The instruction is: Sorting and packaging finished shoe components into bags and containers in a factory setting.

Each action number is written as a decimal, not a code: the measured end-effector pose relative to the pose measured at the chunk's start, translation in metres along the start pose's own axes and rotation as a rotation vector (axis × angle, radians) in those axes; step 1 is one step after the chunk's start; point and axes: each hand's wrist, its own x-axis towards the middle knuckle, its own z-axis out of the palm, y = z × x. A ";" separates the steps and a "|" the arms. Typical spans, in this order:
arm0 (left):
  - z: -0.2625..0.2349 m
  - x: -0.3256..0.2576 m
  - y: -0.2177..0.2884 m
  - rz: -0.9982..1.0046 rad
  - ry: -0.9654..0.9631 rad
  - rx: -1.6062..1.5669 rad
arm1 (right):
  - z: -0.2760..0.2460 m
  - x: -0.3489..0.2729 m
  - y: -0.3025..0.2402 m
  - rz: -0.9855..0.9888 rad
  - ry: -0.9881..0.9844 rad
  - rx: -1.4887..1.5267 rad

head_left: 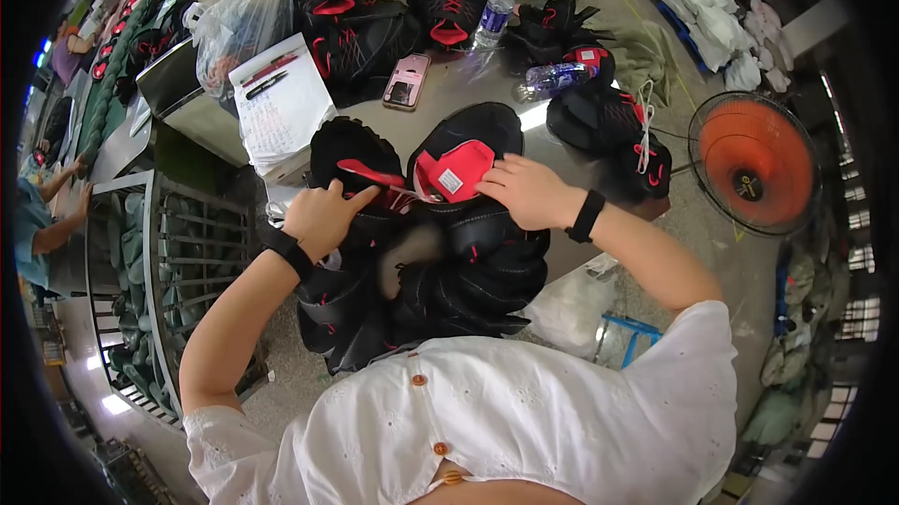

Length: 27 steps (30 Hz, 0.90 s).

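Your two forearms come up from the lower corners and bend inward, so your hands meet almost at the middle, with a black band on each wrist. Your left hand [318, 219] is palm down, the index finger stretched to the right beside a red flap [370, 173] of the left black shoe [351, 147]; whether the fingers pinch it, I cannot tell. Your right hand [534, 191] comes from the right, fingers bent, their tips on the right edge of the black shoe upper [496, 126]. The thumb is hidden, so I cannot tell if it is grasping.

This upper lies in front of you on the surface [536, 117]. Its round end points away from you, a little to the right, and its long axis runs outward from your body. The red lining [459, 170], with a white label, shows upward.

Nearer to you, a heap of black uppers [492, 266] fills the room up to your shirt. Beyond the shoes, a narrow bare strip remains before the pink phone [407, 81]. To the right of your right hand, the surface is bare until its edge.
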 end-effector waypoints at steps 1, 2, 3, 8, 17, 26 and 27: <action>-0.006 0.005 0.008 -0.036 -0.138 -0.010 | -0.012 0.016 -0.005 0.131 -0.276 0.114; -0.007 0.008 0.016 -0.038 -0.146 -0.014 | -0.026 0.036 -0.011 0.260 -0.553 0.224; -0.009 0.014 0.025 0.033 -0.128 -0.067 | -0.017 0.044 -0.007 0.134 -0.419 0.270; 0.029 0.012 0.053 0.118 -0.030 -0.216 | 0.041 0.120 -0.019 0.284 -0.378 0.532; 0.036 -0.023 0.047 -0.172 0.201 -0.319 | 0.045 0.110 -0.019 0.299 -0.541 0.586; 0.036 -0.011 0.053 -0.178 0.214 -0.411 | 0.054 0.122 -0.048 0.362 -0.513 0.396; 0.037 -0.009 0.054 -0.176 0.218 -0.410 | 0.055 0.117 -0.047 0.380 -0.400 0.408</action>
